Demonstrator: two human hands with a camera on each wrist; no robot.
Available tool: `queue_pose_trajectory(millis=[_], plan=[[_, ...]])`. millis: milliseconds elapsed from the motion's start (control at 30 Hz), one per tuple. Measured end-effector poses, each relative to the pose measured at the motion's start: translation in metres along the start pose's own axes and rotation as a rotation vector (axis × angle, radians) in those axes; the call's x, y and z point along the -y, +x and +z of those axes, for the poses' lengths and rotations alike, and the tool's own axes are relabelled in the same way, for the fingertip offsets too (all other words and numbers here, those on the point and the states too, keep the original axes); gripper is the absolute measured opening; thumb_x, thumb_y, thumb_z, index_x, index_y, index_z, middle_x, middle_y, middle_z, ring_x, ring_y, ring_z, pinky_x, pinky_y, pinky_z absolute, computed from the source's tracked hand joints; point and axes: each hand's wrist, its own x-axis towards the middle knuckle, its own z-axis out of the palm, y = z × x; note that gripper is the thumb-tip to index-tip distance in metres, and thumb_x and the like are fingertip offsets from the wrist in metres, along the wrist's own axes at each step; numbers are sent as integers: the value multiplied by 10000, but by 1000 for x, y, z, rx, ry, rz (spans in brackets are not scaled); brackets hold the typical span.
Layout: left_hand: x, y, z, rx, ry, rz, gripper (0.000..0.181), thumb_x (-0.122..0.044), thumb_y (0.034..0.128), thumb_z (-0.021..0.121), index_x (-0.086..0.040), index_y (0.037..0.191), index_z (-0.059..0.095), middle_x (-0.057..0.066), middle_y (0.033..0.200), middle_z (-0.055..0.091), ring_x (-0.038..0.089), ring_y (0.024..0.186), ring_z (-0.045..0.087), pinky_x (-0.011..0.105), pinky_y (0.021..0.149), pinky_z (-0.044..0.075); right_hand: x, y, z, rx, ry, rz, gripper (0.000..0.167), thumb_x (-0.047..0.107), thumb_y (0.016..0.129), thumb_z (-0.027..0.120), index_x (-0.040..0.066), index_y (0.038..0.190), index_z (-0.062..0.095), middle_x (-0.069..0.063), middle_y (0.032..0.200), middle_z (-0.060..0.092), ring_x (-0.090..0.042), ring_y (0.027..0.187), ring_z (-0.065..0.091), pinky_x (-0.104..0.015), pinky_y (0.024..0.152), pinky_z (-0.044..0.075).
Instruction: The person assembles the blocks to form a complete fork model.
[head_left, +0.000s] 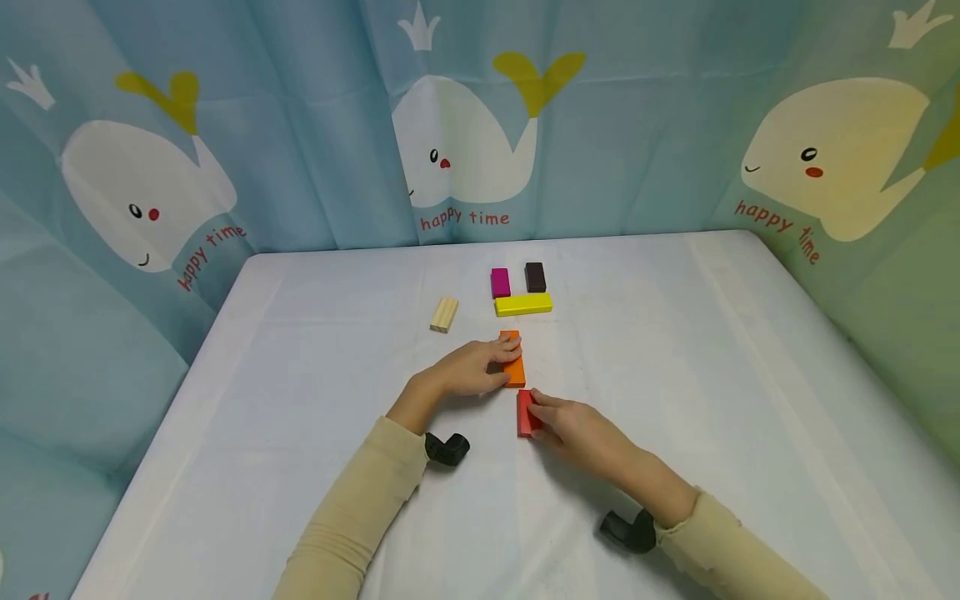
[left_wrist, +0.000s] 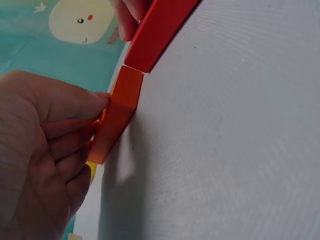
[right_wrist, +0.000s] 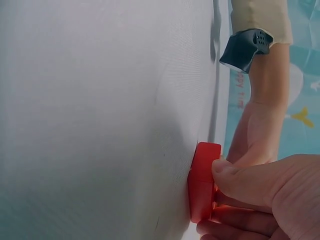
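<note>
An orange block (head_left: 514, 373) lies on the white table, and my left hand (head_left: 472, 367) holds it, thumb at its near end and fingers over its far part. Just nearer, a red block (head_left: 523, 414) lies almost end to end with it; my right hand (head_left: 581, 429) grips the red one from the right. In the left wrist view the orange block (left_wrist: 119, 107) and the red block (left_wrist: 159, 32) meet or nearly meet at their ends, beside my left hand (left_wrist: 45, 135). The right wrist view shows the thumb of my right hand (right_wrist: 265, 195) against the red block (right_wrist: 202, 182).
Beyond the orange block lies a yellow block (head_left: 523, 305), with a magenta block (head_left: 500, 282) and a black block (head_left: 536, 277) behind it. Pale wooden pieces (head_left: 444, 315) lie to their left. A whale-print curtain (head_left: 622, 167) hangs behind the table (head_left: 300, 333).
</note>
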Motion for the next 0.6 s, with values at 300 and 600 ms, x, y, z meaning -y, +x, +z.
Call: queue_pose_trajectory(millis=[300, 600], plan=[[-1, -1, 2, 2, 10, 27, 476, -167, 918, 531, -54, 1366, 417, 25, 1467, 293, 101, 1349, 194, 254, 1079, 160, 4, 2, 2, 30, 3, -9, 413, 69, 795, 710, -110, 1147, 588, -250, 1198, 550, -331, 1060, 567, -388, 816, 492], [1, -2, 5, -25, -14, 21, 478, -169, 912, 544, -67, 1364, 426, -11, 1464, 294, 70, 1342, 193, 244, 1075, 167, 6, 6, 2, 42, 10, -34, 391, 45, 804, 694, -115, 1144, 587, -251, 1191, 555, -333, 1071, 560, -387, 819, 491]])
